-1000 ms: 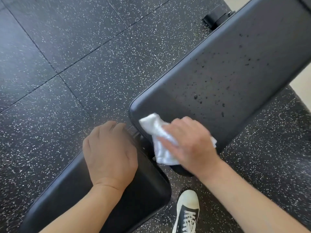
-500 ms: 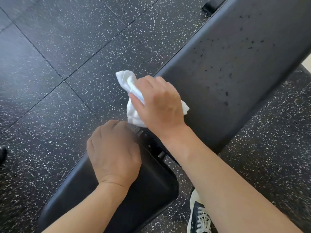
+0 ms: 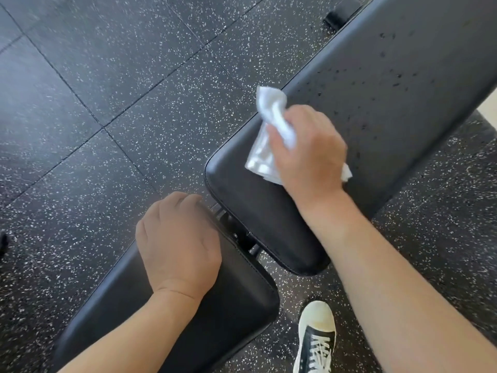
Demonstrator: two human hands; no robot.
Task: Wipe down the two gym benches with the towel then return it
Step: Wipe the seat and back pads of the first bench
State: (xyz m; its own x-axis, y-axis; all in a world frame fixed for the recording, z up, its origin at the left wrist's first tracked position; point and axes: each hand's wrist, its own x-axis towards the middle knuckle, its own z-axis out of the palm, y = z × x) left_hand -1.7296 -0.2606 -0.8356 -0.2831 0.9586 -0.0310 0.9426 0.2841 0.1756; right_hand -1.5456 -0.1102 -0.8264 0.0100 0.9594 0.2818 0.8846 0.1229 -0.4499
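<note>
While left hand [image 3: 178,243] flat on seat pad [image 3: 215,327], right hand [image 3: 309,154] clutching towel [image 3: 262,154].

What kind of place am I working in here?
Most likely a gym: black speckled rubber floor tiles, a padded black bench pad dotted with droplets, and the right hand wiping it with a white towel.

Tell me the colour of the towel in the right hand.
White, seen in the head view: the towel is bunched under the right hand.

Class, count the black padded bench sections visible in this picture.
2: the long pad under the right hand holding the towel; the shorter pad under the left hand.
</note>
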